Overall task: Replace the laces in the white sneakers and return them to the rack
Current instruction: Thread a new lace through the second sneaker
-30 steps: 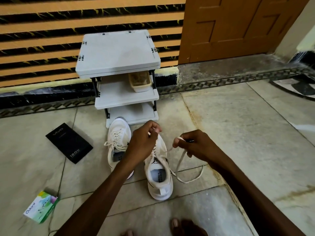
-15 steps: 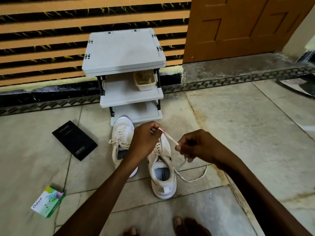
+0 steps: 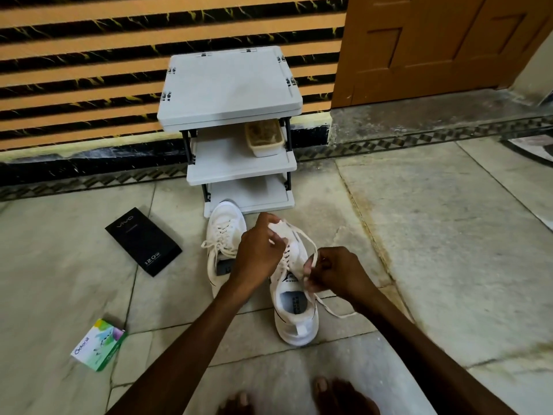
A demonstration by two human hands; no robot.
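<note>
Both hands, left point(image 3: 259, 255) and right point(image 3: 338, 272), pinch the lace point(image 3: 308, 235) over the sneaker point(image 3: 294, 307)

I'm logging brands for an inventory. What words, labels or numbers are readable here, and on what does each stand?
"vivo": on the black box on the floor, at its far end.
"120W": on the same black box, at its near end.
"Odonil": on the green and white carton on the floor.
Tongue label of the nearer sneaker: seems to end in "EED", rest unclear.
Insole print in that sneaker: too blurred to read.
</note>
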